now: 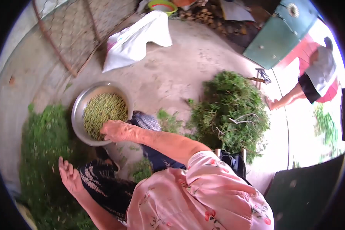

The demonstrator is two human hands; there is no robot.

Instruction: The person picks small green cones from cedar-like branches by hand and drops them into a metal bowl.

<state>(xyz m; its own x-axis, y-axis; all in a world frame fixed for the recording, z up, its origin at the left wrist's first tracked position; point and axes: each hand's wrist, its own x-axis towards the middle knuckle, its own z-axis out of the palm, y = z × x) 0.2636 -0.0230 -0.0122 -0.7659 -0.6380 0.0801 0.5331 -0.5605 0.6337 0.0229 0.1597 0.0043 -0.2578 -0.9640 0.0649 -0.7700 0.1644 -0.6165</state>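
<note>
My right hand [118, 131] reaches over the near rim of a wide metal basin [78, 122], its fingers bent down and together toward the contents. What they hold, if anything, is hidden. Small green and yellowish pieces, like pods or berries, form a heap [105, 109] in the basin. My left hand [69, 177] hangs beside my left knee, palm partly up, fingers apart and holding nothing. Below and around it lies a wide spread of green leafy cuttings [46, 153].
A big pile of leafy branches [234, 111] stands to the right. A white sack [138, 40] lies beyond the basin near a wire-mesh frame [65, 34]. Firewood [201, 17] and a green metal door [278, 34] are at the back. Another person [318, 73] stands at far right.
</note>
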